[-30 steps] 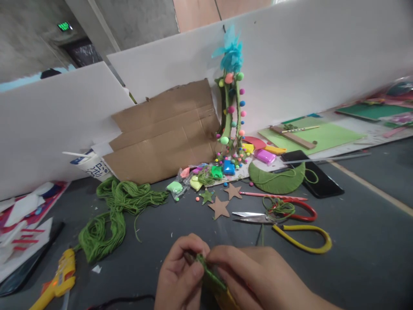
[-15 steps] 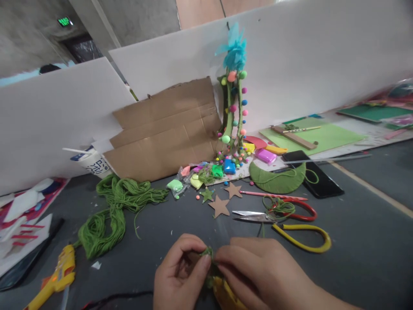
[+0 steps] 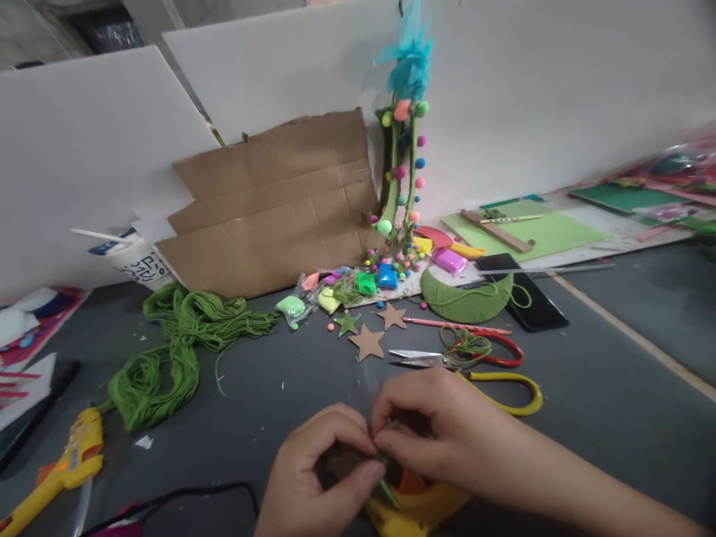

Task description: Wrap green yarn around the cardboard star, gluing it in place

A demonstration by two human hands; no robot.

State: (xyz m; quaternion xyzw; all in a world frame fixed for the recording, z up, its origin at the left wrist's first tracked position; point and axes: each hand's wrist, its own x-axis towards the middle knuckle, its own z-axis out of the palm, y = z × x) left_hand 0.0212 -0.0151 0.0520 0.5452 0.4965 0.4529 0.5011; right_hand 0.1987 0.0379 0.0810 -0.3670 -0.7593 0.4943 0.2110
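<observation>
Near the bottom centre, my left hand (image 3: 327, 473) is closed on a small green yarn-wrapped piece (image 3: 387, 488), its thumb and fingers pinched together. My right hand (image 3: 428, 429) meets it from the right, thumb and forefinger pinched at the same piece. Most of the piece is hidden by my fingers. Below my hands lies a yellow and orange object (image 3: 419, 507), partly covered. Just beyond my right hand are scissors with red and yellow handles (image 3: 425, 359). Two brown cardboard stars (image 3: 368, 343) and a small green star (image 3: 347, 323) lie farther up the table.
Green yarn (image 3: 154, 388) and a yellow glue gun (image 3: 81, 455) lie at left. Behind stand a cardboard sheet (image 3: 268, 216), a paper cup (image 3: 139, 261) and a pompom decoration (image 3: 400, 171). A green crescent (image 3: 467, 298) and black phone (image 3: 523, 294) sit at right.
My right hand has risen and its grip has shifted on the green piece. More of the yellow object shows below. The view has tilted down and turned slightly right.
</observation>
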